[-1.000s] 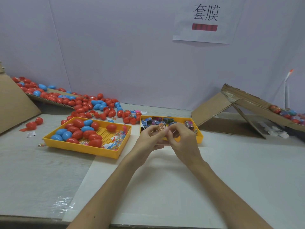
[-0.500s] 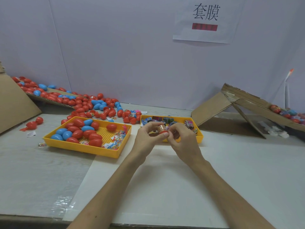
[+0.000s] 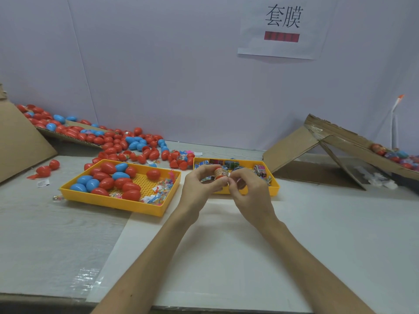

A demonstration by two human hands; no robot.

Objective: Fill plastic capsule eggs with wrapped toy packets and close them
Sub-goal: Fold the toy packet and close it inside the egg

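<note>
Our left hand [image 3: 200, 185] grips a red capsule egg [image 3: 220, 173] with a printed band, and our right hand [image 3: 250, 194] pinches at its right side. We hold it over the right yellow tray [image 3: 274, 189] of wrapped packets [image 3: 260, 171]. The left yellow tray [image 3: 113, 201] holds red and blue eggs [image 3: 106, 180] on the counter [image 3: 34, 223].

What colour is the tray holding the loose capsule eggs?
The tray is yellow, seen best in the head view.

A left forearm [image 3: 145, 257] and right forearm [image 3: 317, 264] are shown, slim and bare to the frame edge; the left hand [image 3: 197, 189] and right hand [image 3: 251, 193] are bare too.
</note>
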